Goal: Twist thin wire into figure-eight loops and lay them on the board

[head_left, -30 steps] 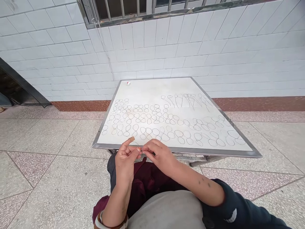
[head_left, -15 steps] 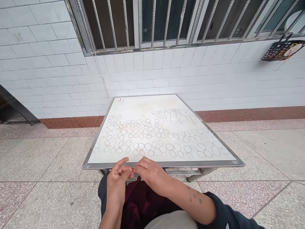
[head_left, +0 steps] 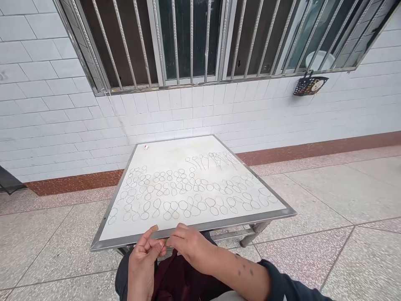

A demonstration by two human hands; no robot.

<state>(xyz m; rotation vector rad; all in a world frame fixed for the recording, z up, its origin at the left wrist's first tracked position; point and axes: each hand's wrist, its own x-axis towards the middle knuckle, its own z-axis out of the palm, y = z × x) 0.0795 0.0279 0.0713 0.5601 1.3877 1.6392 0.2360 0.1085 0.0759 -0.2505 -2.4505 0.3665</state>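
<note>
Thin loops (head_left: 167, 210) across surface (head_left: 163, 154), mid-frame, likely light, bendable; left hand (head_left: 141, 264), bottom left of centre, fingertips pinched on tiny strand (head_left: 165, 243), best held by its ends; right hand (head_left: 196, 249) fingers together on it too.

Navy sleeve (head_left: 290, 284) with white mark (head_left: 285, 298)

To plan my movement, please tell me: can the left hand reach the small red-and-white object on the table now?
Probably not without leaning forward: the small red-and-white object lies by the far left corner, while the left hand is at the table's near edge. Only low, thin loops lie between.
</note>
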